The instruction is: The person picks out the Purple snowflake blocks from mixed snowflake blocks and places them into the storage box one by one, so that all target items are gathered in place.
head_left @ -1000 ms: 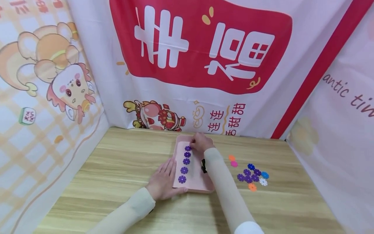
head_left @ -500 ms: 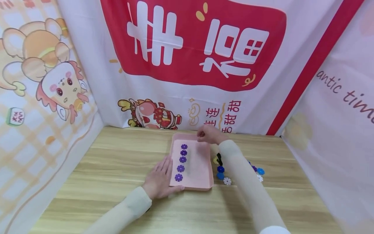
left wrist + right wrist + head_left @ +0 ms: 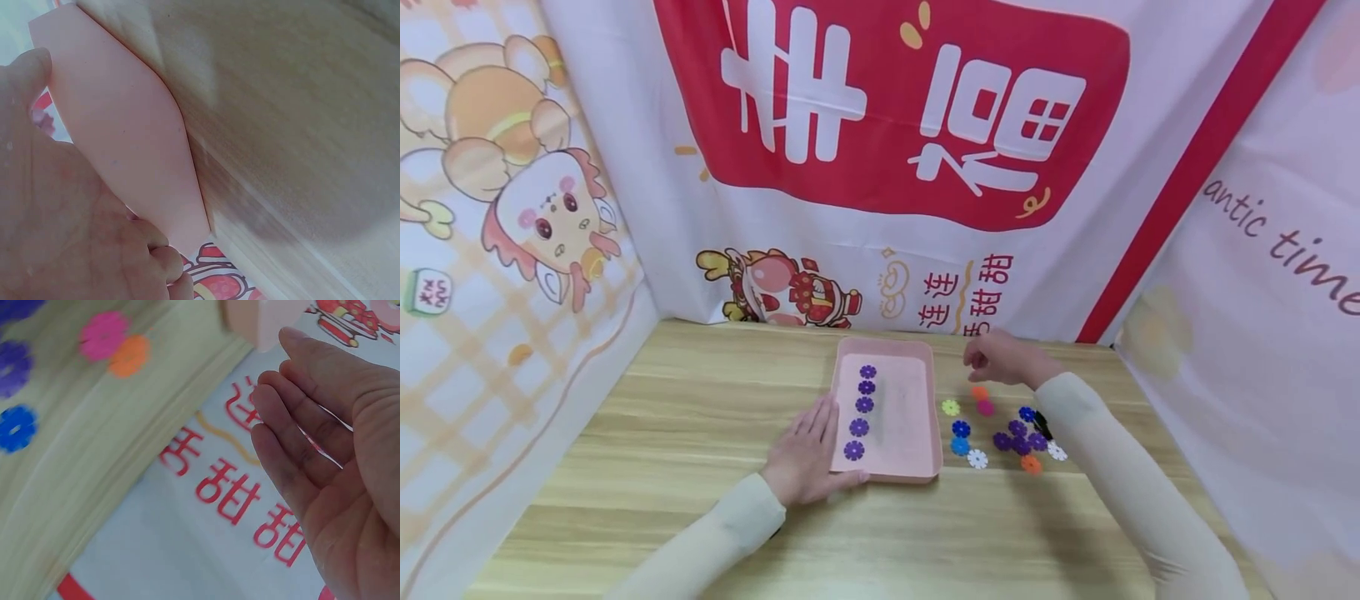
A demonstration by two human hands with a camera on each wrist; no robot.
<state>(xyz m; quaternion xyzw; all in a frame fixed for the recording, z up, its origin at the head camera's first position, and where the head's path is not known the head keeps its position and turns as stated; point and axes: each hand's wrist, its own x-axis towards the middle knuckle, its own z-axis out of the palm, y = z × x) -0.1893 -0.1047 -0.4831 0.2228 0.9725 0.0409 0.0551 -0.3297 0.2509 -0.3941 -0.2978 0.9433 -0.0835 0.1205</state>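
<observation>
A pink tray (image 3: pixel 917 396) lies on the wooden table and holds a column of several purple flower discs (image 3: pixel 859 427). My left hand (image 3: pixel 808 454) rests flat against the tray's left front edge, its fingers straight; the left wrist view shows the tray's wall (image 3: pixel 125 137) against the palm. My right hand (image 3: pixel 1000 360) hovers empty above the table right of the tray, fingers relaxed (image 3: pixel 300 425), just behind an orange disc (image 3: pixel 978 392) and a pink disc (image 3: pixel 986 407). A loose scatter of coloured discs (image 3: pixel 1018 437) lies below it.
Printed cloth banners wall in the table at the back (image 3: pixel 887 167), left (image 3: pixel 512 250) and right (image 3: pixel 1262 292). A yellow-green disc (image 3: pixel 951 407), blue discs (image 3: pixel 960 429) and a white disc (image 3: pixel 977 458) lie beside the tray's right wall.
My right hand left the top of the purple column in the tray and swung right, out over the loose discs. The left hand stayed at the tray's edge.
</observation>
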